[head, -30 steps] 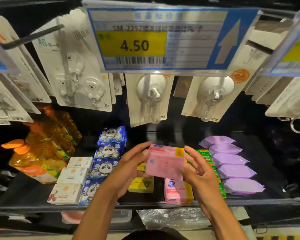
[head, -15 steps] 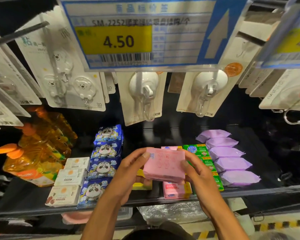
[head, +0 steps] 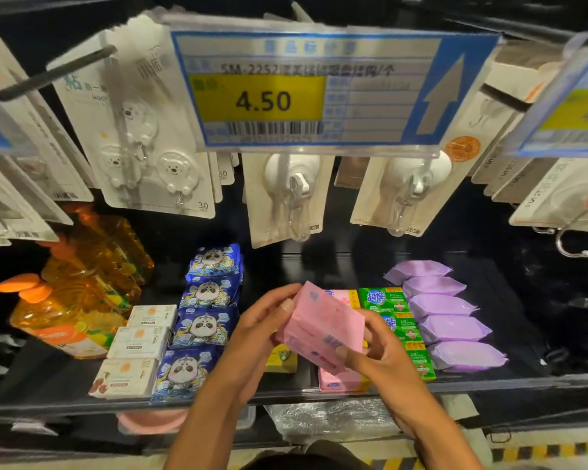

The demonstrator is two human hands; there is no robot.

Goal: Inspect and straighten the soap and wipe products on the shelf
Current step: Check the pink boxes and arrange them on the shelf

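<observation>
Both my hands hold a pink soap pack (head: 323, 329) tilted above the black shelf (head: 286, 393). My left hand (head: 258, 330) grips its upper left edge, and my right hand (head: 375, 356) pinches its lower right corner. Under the pack lie more pink soap packs (head: 340, 379) and a yellow soap box (head: 280, 361), partly hidden. A row of green soap boxes (head: 384, 300) runs to the right, then a row of purple wipe packs (head: 445, 307). Blue panda wipe packs (head: 204, 327) and white soap boxes (head: 140, 344) lie in rows on the left.
Orange liquid bottles (head: 78, 293) stand at the far left of the shelf. Hook cards (head: 143, 140) hang from pegs above, behind a price tag reading 4.50 (head: 262, 100). A lower shelf holds a pink item (head: 150, 420) and clear plastic wrap (head: 333, 422).
The pink soap pack has been turned in my hands, from label side up to its plainer side, and now tilts down to the right. The view shifted slightly.
</observation>
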